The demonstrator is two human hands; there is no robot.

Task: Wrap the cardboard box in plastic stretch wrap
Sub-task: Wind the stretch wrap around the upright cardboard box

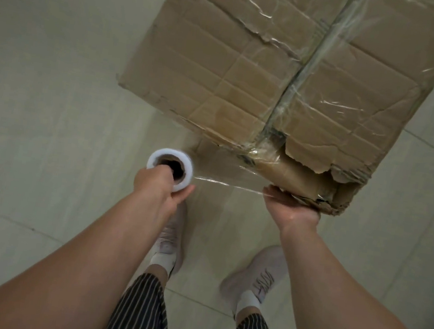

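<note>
The box (264, 68) fills the upper right of the frame, standing on the tiled floor (43, 72). It is brown, creased and worn, and its near corner is torn and crushed. Clear film (230, 177) already lies over its top in shiny wrinkles, bunched into a rope along the centre seam. Its far end is cut off by the top edge.

A taut sheet of film runs from the near corner leftward to the roll (156, 157) at centre frame. The left hand (160, 184) grips the roll, with digits tucked into the core and others curled round the outside. The right hand (290, 204) is against the torn corner with its thumb at the film's edge. Its fingers bend out of sight beneath the box, so I cannot tell their grip.
</note>
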